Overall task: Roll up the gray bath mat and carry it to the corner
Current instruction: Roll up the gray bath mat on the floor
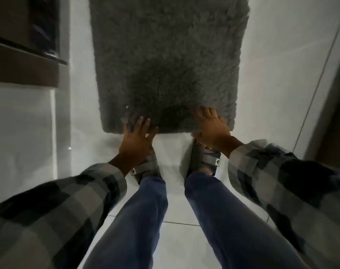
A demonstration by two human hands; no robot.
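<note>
Gray bath mat (pixel 169 61) seemingly under hands

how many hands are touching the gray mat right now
2. The left hand rests with fingers spread on the near edge of the gray bath mat, toward its left corner. The right hand lies on the same edge near the right corner.

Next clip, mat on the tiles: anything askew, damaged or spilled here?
Nothing stands out. The gray bath mat lies flat and unrolled on the white tile floor, with no visible tear or spill. The left hand and right hand rest spread at its near edge, just beyond the sandals.
</note>
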